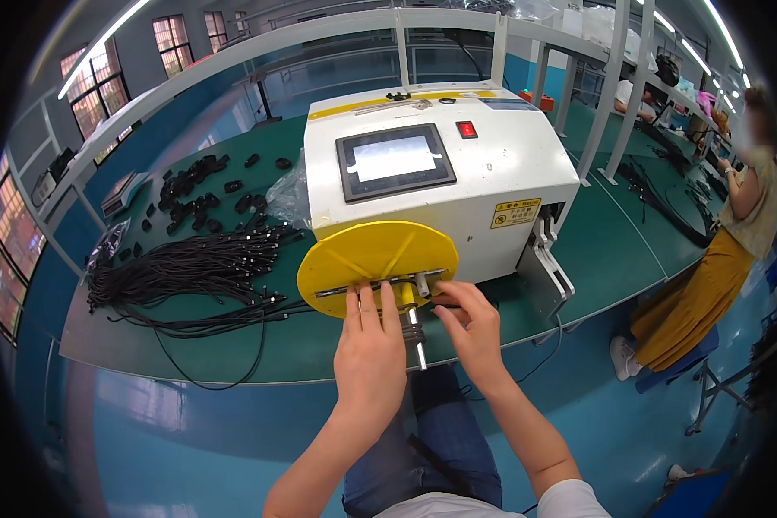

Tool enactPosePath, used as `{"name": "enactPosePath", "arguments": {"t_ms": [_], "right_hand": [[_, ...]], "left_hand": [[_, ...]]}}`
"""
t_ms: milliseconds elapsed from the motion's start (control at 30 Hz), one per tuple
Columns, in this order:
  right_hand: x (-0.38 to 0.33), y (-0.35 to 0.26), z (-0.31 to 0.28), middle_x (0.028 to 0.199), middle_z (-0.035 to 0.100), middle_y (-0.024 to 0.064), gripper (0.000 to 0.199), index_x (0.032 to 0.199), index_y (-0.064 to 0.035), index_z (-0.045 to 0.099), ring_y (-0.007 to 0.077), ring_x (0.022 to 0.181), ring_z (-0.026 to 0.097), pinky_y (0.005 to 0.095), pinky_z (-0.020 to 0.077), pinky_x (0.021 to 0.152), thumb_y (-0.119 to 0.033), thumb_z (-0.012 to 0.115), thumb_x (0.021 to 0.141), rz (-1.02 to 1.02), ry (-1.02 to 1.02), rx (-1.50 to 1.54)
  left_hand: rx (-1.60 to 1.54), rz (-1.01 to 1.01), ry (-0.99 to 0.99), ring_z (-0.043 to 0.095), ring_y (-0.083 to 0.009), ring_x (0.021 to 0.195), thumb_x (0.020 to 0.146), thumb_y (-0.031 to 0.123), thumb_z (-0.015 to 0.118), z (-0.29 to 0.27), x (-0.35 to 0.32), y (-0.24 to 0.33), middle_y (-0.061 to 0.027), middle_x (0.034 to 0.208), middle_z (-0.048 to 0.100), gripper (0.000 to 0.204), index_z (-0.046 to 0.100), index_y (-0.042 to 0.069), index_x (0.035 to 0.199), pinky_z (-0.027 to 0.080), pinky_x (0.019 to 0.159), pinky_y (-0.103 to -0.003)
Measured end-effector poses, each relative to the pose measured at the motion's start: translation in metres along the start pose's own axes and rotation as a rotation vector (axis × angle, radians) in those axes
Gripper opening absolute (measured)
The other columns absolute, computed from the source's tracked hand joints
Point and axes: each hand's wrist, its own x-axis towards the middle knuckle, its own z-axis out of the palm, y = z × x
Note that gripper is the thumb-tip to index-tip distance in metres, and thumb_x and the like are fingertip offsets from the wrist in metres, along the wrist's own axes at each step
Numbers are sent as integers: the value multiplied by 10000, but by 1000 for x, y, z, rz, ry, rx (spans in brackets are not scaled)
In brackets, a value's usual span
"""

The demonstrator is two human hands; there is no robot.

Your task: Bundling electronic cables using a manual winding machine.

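A yellow round disc (363, 250) with a dark slotted bar across it stands on the front of a white machine (440, 186). My left hand (371, 345) has its fingers stretched out, their tips against the lower part of the disc by the bar. My right hand (473, 332) is at the disc's right edge, thumb and forefinger pinched on what looks like a black cable, partly hidden by the fingers. Between the hands a metal shaft (420, 352) points toward me, with dark coils around it. A small grey peg (422, 284) sits on the bar.
Black cables (198, 263) lie in a large bundle on the green table (302, 351) at left, with small black parts (186, 194) behind. The machine carries a screen (394, 161), a red switch (466, 129) and a metal bracket (546, 276). Another person (704, 259) stands at right.
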Motion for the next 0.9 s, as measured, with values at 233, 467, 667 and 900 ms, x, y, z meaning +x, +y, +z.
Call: {"name": "enactPosePath", "arguments": {"t_ms": [233,467,667,900], "right_hand": [[-1,29,20,1021,605,131,277,1054,53,610,208,838,657,271,534,745,76,620,778,38,22,109],[4,20,35,960,617,97,196,1000,56,618,155,828,641,259,525,718,56,601,805,261,-30,225],[-6,33,48,876,634,49,107,946,39,613,102,824,609,232,492,758,31,568,849,478,44,742],[-15,8,39,904,632,58,117,945,22,594,95,795,597,208,475,722,57,588,834,529,19,905]], "left_hand": [[15,46,52,443,-371,1215,752,-7,571,0,6,1,-248,1260,465,557,433,-64,1289,395,999,-409],[-123,19,6,453,-391,1152,719,-28,593,-2,9,-3,-241,1191,478,576,435,-78,1270,382,999,-417],[-173,27,12,462,-373,1104,682,-37,622,-3,9,-3,-220,1139,493,614,433,-85,1264,392,976,-419],[-197,61,1,485,-335,1037,675,-41,617,-3,4,-6,-179,1082,510,611,450,-71,1262,407,933,-422]]}}
